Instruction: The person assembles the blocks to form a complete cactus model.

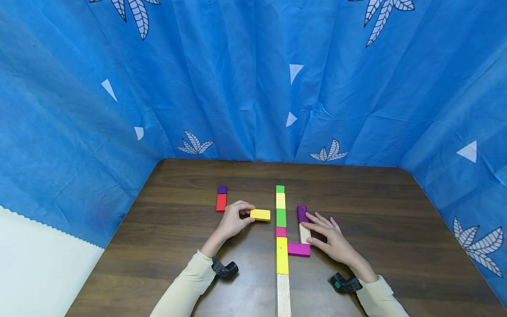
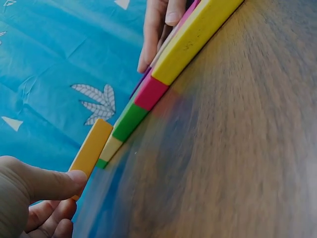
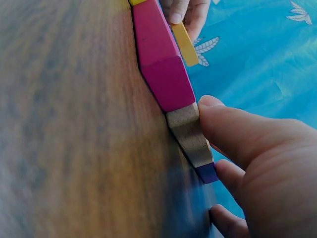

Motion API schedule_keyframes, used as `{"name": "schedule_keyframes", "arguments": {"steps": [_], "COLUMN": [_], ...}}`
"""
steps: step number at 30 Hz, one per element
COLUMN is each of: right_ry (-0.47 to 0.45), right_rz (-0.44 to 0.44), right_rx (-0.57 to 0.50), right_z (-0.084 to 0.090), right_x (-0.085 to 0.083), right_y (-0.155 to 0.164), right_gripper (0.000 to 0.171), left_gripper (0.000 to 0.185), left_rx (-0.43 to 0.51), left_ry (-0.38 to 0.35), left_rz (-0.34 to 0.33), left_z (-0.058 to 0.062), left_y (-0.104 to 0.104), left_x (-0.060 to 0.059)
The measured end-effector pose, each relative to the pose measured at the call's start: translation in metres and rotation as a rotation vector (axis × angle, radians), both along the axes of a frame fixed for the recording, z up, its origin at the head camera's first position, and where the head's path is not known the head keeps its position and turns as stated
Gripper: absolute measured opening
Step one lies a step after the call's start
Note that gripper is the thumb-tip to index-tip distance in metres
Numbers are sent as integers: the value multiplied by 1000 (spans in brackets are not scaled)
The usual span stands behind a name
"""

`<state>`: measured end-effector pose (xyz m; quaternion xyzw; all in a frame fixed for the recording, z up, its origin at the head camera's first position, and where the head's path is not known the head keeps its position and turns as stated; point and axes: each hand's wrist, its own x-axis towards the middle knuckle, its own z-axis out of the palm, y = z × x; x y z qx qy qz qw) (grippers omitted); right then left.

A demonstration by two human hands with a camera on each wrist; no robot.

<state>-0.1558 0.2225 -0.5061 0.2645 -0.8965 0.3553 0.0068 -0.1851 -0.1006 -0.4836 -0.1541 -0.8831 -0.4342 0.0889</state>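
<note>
My left hand (image 1: 231,221) pinches one end of a yellow-orange block (image 1: 261,215) between thumb and fingers, to the left of a line of blocks. That block looks raised off the table in the left wrist view. The fingers of my right hand (image 1: 334,243) are spread, with thumb and fingertips touching a pale wooden block (image 1: 304,233) and a purple block (image 1: 302,214) laid end to end. A magenta block (image 1: 299,249) joins the pale one to the line. The line holds a yellow block (image 1: 282,255), a pink block (image 1: 281,232) and a green block (image 1: 281,217).
A red block (image 1: 221,203) and a dark purple block (image 1: 222,189) lie end to end at the left. The line continues toward me with a long pale block (image 1: 283,295). A blue curtain (image 1: 253,88) hangs behind the brown table (image 1: 376,198).
</note>
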Motion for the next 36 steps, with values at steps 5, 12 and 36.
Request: {"name": "schedule_keyframes", "arguments": {"steps": [5,12,36], "right_ry": [-8,2,3], "right_rz": [-8,6,-1], "right_rx": [6,-1,4], "right_z": [0,1,0], "right_x": [0,0,-1], "right_y": [0,0,0], "right_gripper": [47,47,47], "left_gripper": [26,25,25], "left_rx": [-12,-22,-38], "left_ry": [-14,-1,8], "left_rz": [3,-13,-20], "left_z": [-1,-5,-14], "left_y": [7,13,18], "left_x": [-1,-2,-3]}}
